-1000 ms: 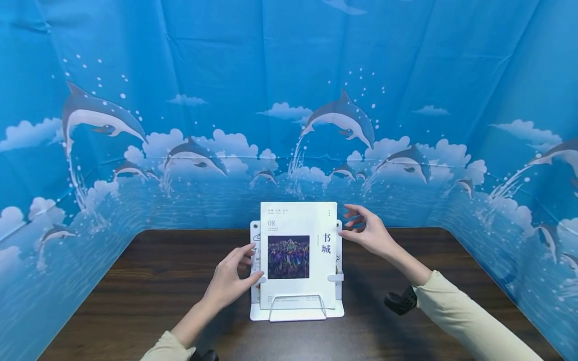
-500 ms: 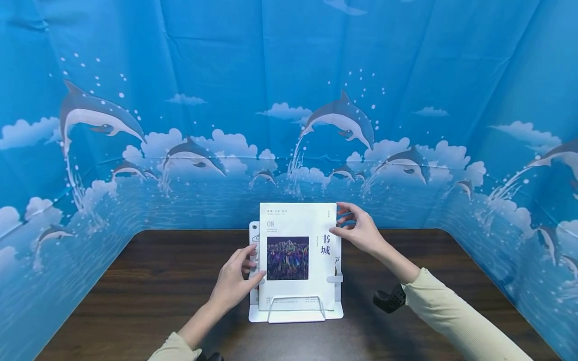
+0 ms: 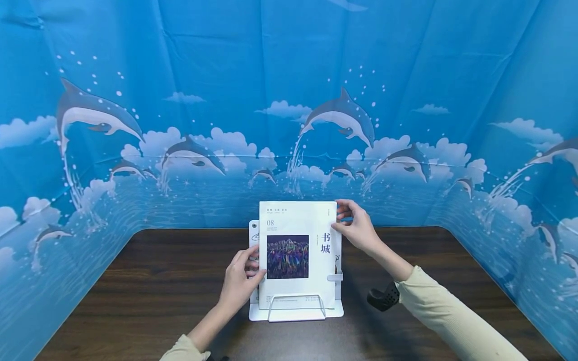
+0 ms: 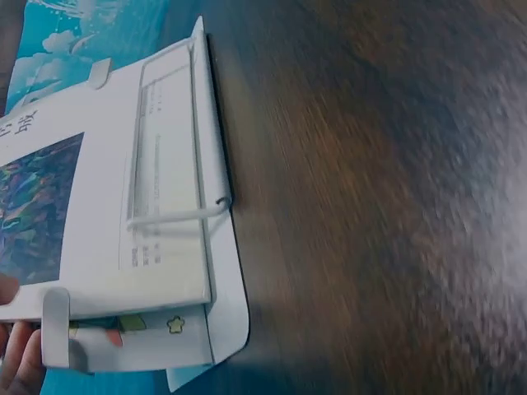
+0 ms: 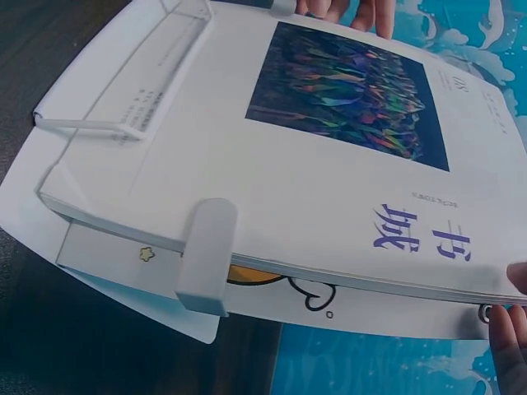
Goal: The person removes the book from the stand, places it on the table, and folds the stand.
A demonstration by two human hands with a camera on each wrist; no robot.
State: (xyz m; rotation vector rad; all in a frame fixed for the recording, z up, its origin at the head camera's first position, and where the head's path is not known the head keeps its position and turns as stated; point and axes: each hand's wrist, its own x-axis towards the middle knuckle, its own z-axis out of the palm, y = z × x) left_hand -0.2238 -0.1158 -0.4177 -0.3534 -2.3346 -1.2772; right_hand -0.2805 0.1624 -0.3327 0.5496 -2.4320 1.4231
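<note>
A white book [image 3: 293, 291] with a dark colourful picture on its cover stands upright on a white book stand [image 3: 334, 312]. A wire bar [image 3: 297, 318] crosses the front of its foot, and a side clip [image 5: 207, 255] laps over the cover. My left hand [image 3: 241, 276] grips the left edge by the clip [image 4: 56, 327], thumb on the cover and fingers around behind. Up at the top right, my right hand [image 3: 358, 228] pinches the book's edge, its thumb [image 5: 518, 276] at the cover side and fingers [image 5: 506, 333] beneath the stand's board.
The stand is on a dark wood-grain table [image 3: 158, 281]. Blue curtains [image 3: 235, 100] printed with dolphins surround it at the back and sides. A black wrist device [image 3: 384, 297] hangs under the right sleeve.
My right hand has moved left from beside the stand onto the book's top right edge. The left hand has closed in slightly on the left edge. The book stays in place.
</note>
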